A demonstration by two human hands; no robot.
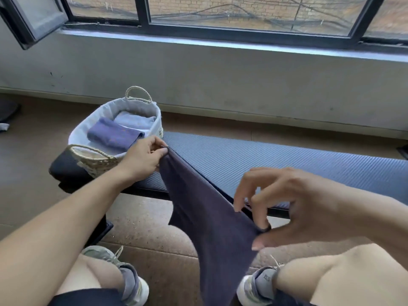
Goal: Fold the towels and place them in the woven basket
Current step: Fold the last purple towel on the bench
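Between the 2 hands a dark navy towel (209, 215) is stretched, its top edge slanting from upper left down to lower right, the rest hanging toward the floor between the knees. Left hand (144, 156) pinches 1 corner with thumb and forefinger, just beside the woven basket (92, 160); right hand (293, 202) pinches the other corner, its remaining fingers spread and loosely curled. A folded blue towel (116, 134) and a pale one (134, 121) already lie in the basket, which sits on the left end of a padded bench (276, 166). Bench lies just beyond the towel, bare and unobstructed, likely the folding surface; left hand is nearer the basket.
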